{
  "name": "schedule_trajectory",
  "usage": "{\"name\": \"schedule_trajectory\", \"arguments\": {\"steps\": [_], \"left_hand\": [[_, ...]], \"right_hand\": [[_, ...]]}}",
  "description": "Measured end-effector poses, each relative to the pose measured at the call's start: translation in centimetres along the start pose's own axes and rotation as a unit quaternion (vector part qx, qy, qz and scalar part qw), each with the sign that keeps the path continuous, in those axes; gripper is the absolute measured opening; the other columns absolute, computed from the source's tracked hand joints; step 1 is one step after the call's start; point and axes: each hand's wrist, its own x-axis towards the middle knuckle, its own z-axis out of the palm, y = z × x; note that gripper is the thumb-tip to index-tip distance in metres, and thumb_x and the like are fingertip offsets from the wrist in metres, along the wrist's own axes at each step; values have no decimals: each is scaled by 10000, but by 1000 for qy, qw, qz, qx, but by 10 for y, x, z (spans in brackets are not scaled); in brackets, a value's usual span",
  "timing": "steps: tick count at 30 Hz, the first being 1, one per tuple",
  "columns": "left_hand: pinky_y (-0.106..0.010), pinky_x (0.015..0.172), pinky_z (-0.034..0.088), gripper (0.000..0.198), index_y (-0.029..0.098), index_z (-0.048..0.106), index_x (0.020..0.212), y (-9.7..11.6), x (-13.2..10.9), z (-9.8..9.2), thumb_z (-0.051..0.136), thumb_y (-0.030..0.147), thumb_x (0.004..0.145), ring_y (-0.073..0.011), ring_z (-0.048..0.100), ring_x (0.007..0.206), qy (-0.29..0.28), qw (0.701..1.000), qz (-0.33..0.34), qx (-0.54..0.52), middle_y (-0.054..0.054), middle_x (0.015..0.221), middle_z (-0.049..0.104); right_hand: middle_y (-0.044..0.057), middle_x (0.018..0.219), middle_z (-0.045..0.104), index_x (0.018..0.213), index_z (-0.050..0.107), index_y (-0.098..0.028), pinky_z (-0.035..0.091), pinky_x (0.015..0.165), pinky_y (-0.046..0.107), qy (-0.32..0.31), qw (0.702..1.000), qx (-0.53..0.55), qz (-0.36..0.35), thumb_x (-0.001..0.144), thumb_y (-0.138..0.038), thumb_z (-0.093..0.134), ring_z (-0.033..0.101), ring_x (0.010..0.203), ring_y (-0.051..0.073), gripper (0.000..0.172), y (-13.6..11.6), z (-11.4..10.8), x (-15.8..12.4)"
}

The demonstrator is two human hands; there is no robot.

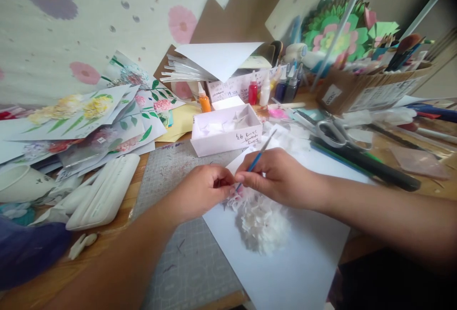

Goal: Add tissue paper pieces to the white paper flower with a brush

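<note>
My right hand (276,176) is closed around a thin blue paintbrush (257,158), its handle end pointing up and its tip down near my other hand. Beside it, my left hand (205,188) pinches with thumb and finger at the brush's lower end; whatever sits in that pinch is too small to make out. Just below the fingers are small pink paper petals (235,199). A round cluster of white paper petals (264,224) lies on a white sheet of paper (296,267), nearest my right hand.
A white paper box (226,145) with paper pieces stands behind my hands. Scissors (330,134) lie to the right, before a cardboard box (367,93) of brushes. Flower cards (82,124) and a white case (107,191) lie left, by the grey cutting mat (193,262).
</note>
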Motion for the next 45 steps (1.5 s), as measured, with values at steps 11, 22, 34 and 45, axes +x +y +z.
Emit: {"name": "schedule_trajectory", "arguments": {"steps": [11,22,34,45], "left_hand": [[-211,576,379,120,169,599,755,1,2,-3,541,273,747,-111,484,665,11,999,41,15,6,770,496],[-202,657,396,150,243,669,856,2,-3,-15,569,240,744,-107,491,748,-59,993,98,30,1,853,482],[-203,657,399,159,258,672,822,-2,-3,-21,526,212,778,-97,517,721,-75,990,105,53,16,835,506],[-194,654,389,147,246,682,806,0,-3,-21,543,285,778,-99,526,724,-73,992,89,53,14,820,517]], "right_hand": [[30,660,586,710,605,-102,408,547,174,23,997,74,-13,886,-265,474,530,586,86,273,-1,-10,-1],[58,887,575,935,545,-136,406,708,257,43,977,-208,-31,806,-212,553,524,797,156,150,56,-58,-25],[30,794,531,844,513,-128,380,613,209,124,965,-227,40,716,-82,539,496,663,115,138,59,-47,-23],[-16,666,541,829,550,-142,349,524,178,132,964,-223,51,751,-158,558,456,542,74,81,47,-56,-25]]}}
